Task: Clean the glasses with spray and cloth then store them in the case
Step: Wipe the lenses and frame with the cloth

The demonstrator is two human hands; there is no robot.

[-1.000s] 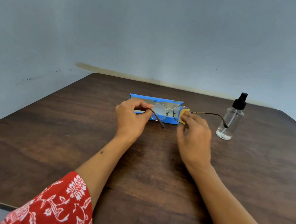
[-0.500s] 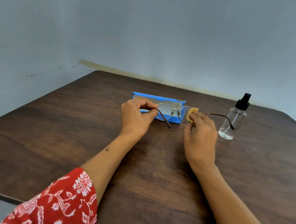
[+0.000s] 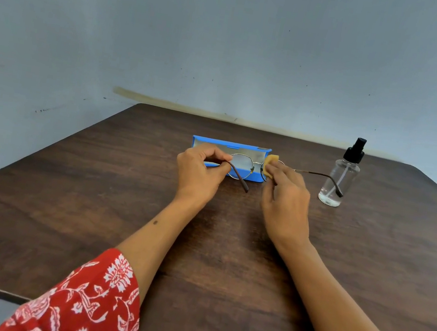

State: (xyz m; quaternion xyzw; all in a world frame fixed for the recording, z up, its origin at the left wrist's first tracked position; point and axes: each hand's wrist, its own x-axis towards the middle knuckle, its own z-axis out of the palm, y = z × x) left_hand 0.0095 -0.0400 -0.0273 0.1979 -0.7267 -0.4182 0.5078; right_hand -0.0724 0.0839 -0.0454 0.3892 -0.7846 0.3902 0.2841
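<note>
Thin metal-framed glasses (image 3: 241,165) with brown temple tips are held just above the table, temples unfolded. My left hand (image 3: 200,174) pinches the left temple near its hinge. My right hand (image 3: 286,199) pinches a small yellow cloth (image 3: 270,163) round the right lens, which the cloth mostly hides. Behind the glasses an open blue case (image 3: 203,142) lies on the dark wooden table (image 3: 91,202). To the right of my right hand, a clear spray bottle (image 3: 339,178) with a black nozzle stands upright.
A pale grey-blue wall rises behind the table's far edge. The near table edge runs across the bottom of the view, under my red patterned sleeve (image 3: 86,304).
Both hands and the glasses have drifted slightly right, toward the bottle. The cloth stays pinched on the right lens while my right fingers shift on it.
</note>
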